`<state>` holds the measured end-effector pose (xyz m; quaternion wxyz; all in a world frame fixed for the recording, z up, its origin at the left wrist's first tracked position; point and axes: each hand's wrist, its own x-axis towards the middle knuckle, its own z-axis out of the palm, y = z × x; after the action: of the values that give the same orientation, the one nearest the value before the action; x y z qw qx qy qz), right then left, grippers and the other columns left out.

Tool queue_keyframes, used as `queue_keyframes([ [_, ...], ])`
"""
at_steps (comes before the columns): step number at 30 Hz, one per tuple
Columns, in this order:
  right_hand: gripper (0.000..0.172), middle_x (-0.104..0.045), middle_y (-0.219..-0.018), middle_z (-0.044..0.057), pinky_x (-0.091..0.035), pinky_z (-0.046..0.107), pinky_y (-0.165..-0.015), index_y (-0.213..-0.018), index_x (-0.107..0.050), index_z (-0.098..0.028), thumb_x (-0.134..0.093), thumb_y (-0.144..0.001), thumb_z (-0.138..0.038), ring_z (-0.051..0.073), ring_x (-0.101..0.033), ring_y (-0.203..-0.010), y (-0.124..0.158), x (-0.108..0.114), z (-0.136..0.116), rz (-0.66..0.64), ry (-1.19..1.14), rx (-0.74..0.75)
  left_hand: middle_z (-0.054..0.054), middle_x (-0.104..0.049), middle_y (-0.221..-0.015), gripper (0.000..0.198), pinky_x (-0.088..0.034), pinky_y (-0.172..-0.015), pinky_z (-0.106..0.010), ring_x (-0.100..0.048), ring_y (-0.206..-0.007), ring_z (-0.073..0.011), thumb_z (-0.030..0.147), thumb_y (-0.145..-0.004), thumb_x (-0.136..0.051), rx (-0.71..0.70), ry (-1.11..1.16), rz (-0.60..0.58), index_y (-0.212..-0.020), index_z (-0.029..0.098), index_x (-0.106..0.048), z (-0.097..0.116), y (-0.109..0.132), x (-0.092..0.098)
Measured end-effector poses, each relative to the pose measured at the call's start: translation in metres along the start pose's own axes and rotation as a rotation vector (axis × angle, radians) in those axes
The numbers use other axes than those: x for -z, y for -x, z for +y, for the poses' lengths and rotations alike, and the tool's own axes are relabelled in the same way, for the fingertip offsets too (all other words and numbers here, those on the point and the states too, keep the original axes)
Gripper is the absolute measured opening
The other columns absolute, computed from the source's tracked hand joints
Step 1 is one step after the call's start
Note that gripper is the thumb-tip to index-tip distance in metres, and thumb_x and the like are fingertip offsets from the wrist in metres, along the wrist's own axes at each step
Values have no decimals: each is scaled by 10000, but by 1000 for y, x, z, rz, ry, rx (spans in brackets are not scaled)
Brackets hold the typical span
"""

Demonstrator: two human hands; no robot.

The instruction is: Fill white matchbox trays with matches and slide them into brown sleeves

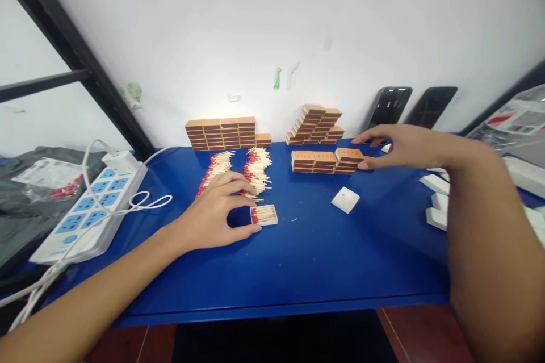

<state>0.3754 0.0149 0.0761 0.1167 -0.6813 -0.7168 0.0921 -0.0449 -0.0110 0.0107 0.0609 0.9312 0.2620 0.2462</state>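
Note:
My left hand (223, 207) grips a small white matchbox tray (264, 222), its thumb and forefinger at the tray's left end. Red-tipped matches (266, 214) lie inside the tray. Two rows of loose matches, the left row (219, 165) and the right row (256, 170), spread just behind that hand, which partly covers them. At the right end of a low stack of orange matchbox sleeves (323, 161), my right hand (392, 144) has thumb and fingers spread apart. Its thumb tip is at the end sleeve; whether it touches cannot be made out.
Two taller sleeve stacks, left (221, 134) and right (317, 124), stand by the wall. A white square piece (346, 200) lies on the blue table (298, 278). A power strip (93, 204) with cables is left; two phones (389, 106) lean behind; white blocks (438, 201) lie right.

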Motion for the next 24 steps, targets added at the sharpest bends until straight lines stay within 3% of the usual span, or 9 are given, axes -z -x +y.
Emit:
queue_keyframes([
  [5, 374, -745, -1092, 101, -460, 347, -776, -1147, -762, -177, -771, -865, -421, 234, -651, -931, -3, 3, -10, -134, 29, 5, -72, -755, -1117, 301, -509, -1070, -468, -629, -1143, -255, 427, -870, -817, -8, 32, 72, -1077, 212, -776, -3, -2, 2],
  [10, 661, -701, -928, 54, -435, 344, -695, -1251, -711, -207, -831, -749, -620, 211, -615, -795, 3, 4, -28, 66, -151, 93, -63, -758, -1014, 325, -520, -1033, -440, -660, -1077, -246, 447, -864, -825, 48, -25, 181, -1085, 213, -779, -7, -1, 2],
  [14, 550, -619, -755, -4, -404, 321, -642, -1155, -731, -224, -819, -758, -595, 174, -558, -680, 12, -21, -75, -54, -224, 314, -71, -732, -1055, 316, -545, -960, -422, -685, -1030, -240, 462, -839, -841, 145, -68, 271, -1037, 220, -797, -10, 1, 1],
  [17, 472, -620, -781, -4, -383, 308, -634, -1122, -744, -245, -787, -791, -579, 177, -565, -712, 16, -43, -103, -126, -205, 442, -73, -726, -1048, 306, -560, -929, -414, -690, -1008, -236, 454, -835, -844, 168, -54, 289, -1022, 214, -806, -11, 1, 1],
  [24, 487, -630, -809, 1, -350, 310, -644, -1176, -762, -279, -788, -809, -598, 172, -535, -713, 14, -59, -110, -125, -234, 482, -71, -731, -1044, 320, -570, -904, -410, -692, -995, -234, 456, -813, -868, 176, -31, 276, -1028, 225, -816, -11, 0, 2],
])
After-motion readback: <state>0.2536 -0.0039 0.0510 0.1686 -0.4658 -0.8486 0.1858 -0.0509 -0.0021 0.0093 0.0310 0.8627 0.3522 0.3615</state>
